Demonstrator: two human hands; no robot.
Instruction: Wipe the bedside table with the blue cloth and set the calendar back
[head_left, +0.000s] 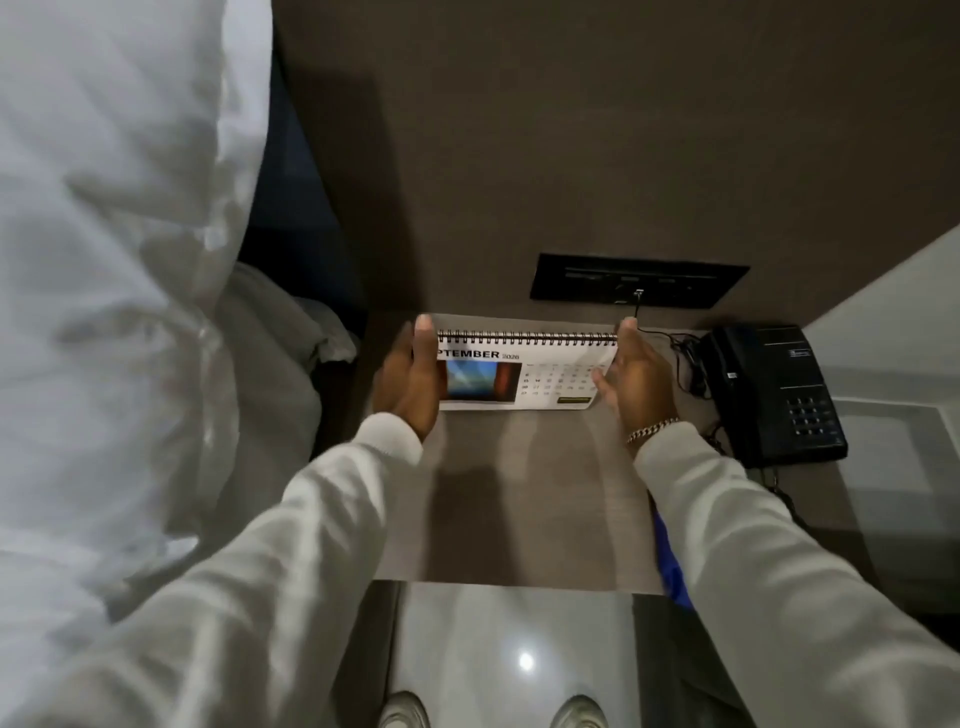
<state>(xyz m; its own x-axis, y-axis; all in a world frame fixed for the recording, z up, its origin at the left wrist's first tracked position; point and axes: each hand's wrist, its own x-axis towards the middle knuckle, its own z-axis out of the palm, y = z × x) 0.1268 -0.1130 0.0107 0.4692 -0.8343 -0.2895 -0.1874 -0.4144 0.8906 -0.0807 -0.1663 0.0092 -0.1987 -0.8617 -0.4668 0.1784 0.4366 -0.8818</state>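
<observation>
Bed linen (114, 260): white, bulky, rising to the left of the left hand. Risk: a left elbow swung outward could drag a fold onto the table edge.

Bedside table (535, 514): grey-brown top, bare between the two forearms and nearer the person than both hands. Risk: if the surface is slick, the calendar's base may slide when let go.

Telephone (774, 389): black, to the right of the right hand, apart from it. Its cords (685, 358) lie loose just beyond the right knuckles. Risk: a careless withdrawal of the right hand could snag a cord and tug the handset or tip the calendar.

Calendar (524, 371): spiral-bound desk type, held between the two hands at the back of the table, below the wall socket panel (639, 283). Whether its base rests fully on the top cannot be told. Risk: uneven release may leave it askew or flat on its face.

Blue cloth (670, 561): only a strip shows, under the right forearm at the table's right front edge. Risk: the sleeve could sweep it to the floor.

Left hand (410, 379): grasping the calendar's left end, thumb over the picture, a fingertip at the top corner.

Right hand (631, 379): fingers extended against the calendar's right end, bracing rather than clenched.
</observation>
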